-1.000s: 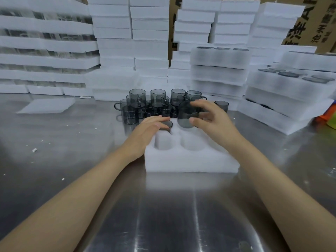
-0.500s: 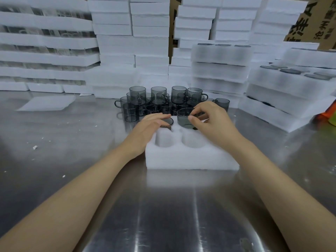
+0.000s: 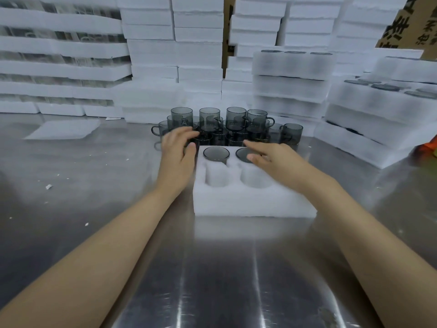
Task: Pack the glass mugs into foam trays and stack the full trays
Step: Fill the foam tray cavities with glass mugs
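Two mugs (image 3: 216,153) now sit in back pockets of the tray (image 3: 253,204); the second just went in. I see both hands released: right hand (image 3: 272,159) above it, left hand (image 3: 176,150) reaching toward loose mugs (image 3: 210,119).

Both bare forearms stretch forward; left hand (image 3: 176,154) and right hand (image 3: 274,159) hover palm-down, fingers (image 3: 251,145) loosely spread, holding nothing.

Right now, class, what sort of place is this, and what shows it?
Probably a factory packing station: stacked foam trays, a cluster of grey glass mugs on a steel table, printed cardboard cartons behind.
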{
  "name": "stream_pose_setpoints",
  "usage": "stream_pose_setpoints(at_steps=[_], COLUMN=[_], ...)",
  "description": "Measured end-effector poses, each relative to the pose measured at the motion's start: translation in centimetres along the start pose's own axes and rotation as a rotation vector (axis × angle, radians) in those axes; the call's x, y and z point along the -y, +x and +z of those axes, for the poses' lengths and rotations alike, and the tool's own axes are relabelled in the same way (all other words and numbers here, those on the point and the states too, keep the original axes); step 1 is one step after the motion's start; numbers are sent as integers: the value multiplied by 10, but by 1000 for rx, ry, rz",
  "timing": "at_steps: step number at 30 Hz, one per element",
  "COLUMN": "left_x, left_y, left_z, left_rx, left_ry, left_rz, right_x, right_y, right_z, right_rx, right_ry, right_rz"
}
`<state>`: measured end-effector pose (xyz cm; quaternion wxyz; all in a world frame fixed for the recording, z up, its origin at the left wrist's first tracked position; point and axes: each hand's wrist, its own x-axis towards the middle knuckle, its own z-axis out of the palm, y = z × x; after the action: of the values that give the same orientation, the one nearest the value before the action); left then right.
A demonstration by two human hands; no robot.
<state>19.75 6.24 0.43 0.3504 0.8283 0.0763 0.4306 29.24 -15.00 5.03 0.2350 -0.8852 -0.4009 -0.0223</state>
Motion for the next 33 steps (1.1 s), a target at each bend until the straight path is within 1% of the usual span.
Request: stream_pose_setpoints(at_steps=[2, 5, 8, 13, 17, 20, 22, 26, 30, 33], left_x=[10, 21, 27, 35, 42, 45, 46, 42, 32, 21], left_y=[7, 18, 29, 43, 54, 58, 59, 55, 46, 34], left_z=[-1, -1, 5, 15, 18, 20, 20, 16, 8, 2], left_rx=[-94, -178, -221, -261, -308, -318, -319, -349, -387, -374], left_ry=[115, 292, 477, 614, 628, 601, 564, 420, 476, 496], left_rz=[-43, -55, -31, -17, -36, -16, 21, 107, 178, 240], right_x=[1, 2, 4, 6, 5, 4, 3, 1, 1, 3], right_y=[3, 2, 0, 1, 3, 3, 4, 5, 3, -1], right_z=[-2, -3, -2, -2, -1, 0, 0, 0, 0, -1], right_rx=[44, 8, -24, -15, -24, -27, -26, -21, -26, -40], right_ry=[29, 30, 4, -32, -38, -3, -2, -15, 1, 25], right_rz=[37, 40, 45, 45, 35, 25, 21, 24, 34, 34])
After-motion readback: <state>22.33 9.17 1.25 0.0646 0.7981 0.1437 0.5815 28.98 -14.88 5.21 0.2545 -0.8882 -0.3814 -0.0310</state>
